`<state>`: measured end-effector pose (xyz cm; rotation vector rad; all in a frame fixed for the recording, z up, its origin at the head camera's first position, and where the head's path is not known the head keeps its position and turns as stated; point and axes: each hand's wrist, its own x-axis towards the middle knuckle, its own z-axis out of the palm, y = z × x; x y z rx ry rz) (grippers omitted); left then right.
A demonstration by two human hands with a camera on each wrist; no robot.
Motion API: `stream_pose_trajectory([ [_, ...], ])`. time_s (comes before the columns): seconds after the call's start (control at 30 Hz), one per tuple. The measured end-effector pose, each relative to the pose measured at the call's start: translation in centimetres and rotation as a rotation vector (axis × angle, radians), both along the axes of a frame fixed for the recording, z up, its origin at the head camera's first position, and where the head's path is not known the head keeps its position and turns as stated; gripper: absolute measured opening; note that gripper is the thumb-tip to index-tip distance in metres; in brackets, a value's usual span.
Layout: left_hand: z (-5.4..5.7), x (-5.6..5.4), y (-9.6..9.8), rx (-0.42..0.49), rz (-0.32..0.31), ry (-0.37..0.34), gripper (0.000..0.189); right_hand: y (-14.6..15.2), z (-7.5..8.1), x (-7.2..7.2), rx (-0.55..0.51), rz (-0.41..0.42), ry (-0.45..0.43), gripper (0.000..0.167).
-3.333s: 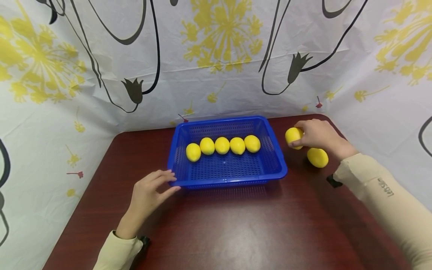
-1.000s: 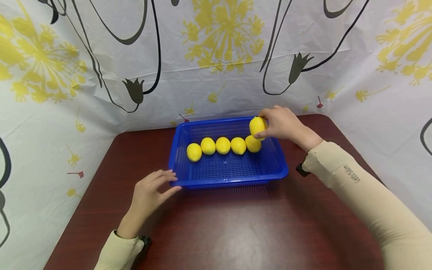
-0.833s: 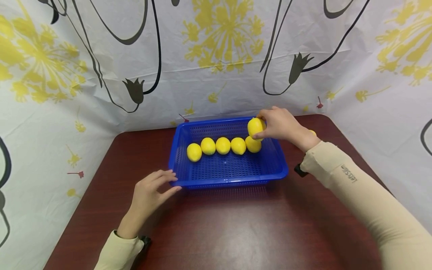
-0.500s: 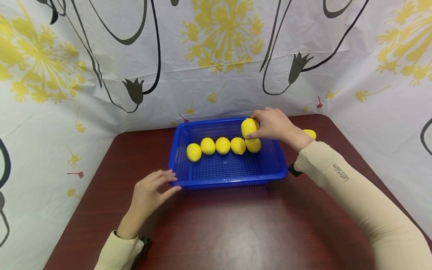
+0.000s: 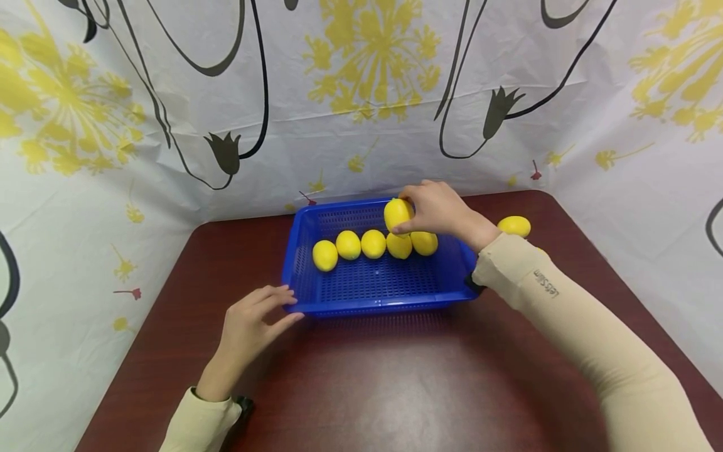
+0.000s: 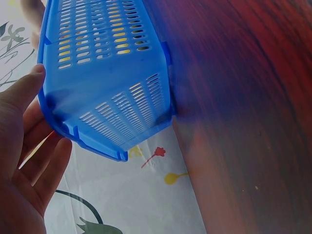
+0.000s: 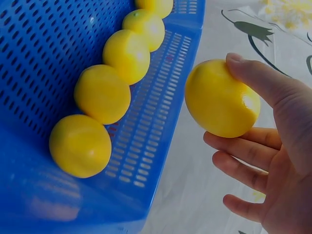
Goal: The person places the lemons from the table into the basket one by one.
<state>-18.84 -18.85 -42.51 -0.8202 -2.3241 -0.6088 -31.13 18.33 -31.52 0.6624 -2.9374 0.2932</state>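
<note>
Pinched between the thumb and fingertips of my right hand (image 5: 440, 208) is a yellow lemon (image 5: 398, 215), held above the back part of the blue plastic basket (image 5: 375, 305). Under it, several lemons stand in a row across the basket floor; the right wrist view shows one row lemon (image 7: 80, 146) nearest, with the held lemon (image 7: 222, 99) off to their side. At the basket's front left corner, my left hand (image 5: 248, 323) holds the rim, its thumb on the front side and fingertips over the left side, as the left wrist view also shows at the basket wall (image 6: 97, 63).
On the dark red table (image 5: 373, 383), right of the basket, lies a loose lemon (image 5: 514, 226). A sliver of another lemon (image 5: 541, 250) shows behind my right sleeve. A patterned white sheet (image 5: 361, 150) hangs close behind the table and along both sides.
My right hand picked up a lemon from the table at the right and carried it left over the basket, still drifting left. My left hand stays at the corner.
</note>
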Motion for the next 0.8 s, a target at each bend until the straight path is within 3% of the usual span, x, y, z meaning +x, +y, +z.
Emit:
stream_pose_trajectory([
  [0.37, 0.0, 0.0, -0.1, -0.008, 0.005, -0.021, 0.034, -2.6, 0.6, -0.5, -0.022, 0.033, -0.022, 0.071],
  [0.63, -0.1, -0.1, -0.1, -0.01, 0.014, -0.035, 0.034, -4.3, -0.3, -1.5, -0.018, 0.085, -0.014, 0.07],
  [0.8, -0.1, -0.1, -0.1, -0.009, 0.015, -0.038, 0.034, -5.7, -1.0, -2.0, 0.043, 0.145, -0.011, 0.07],
])
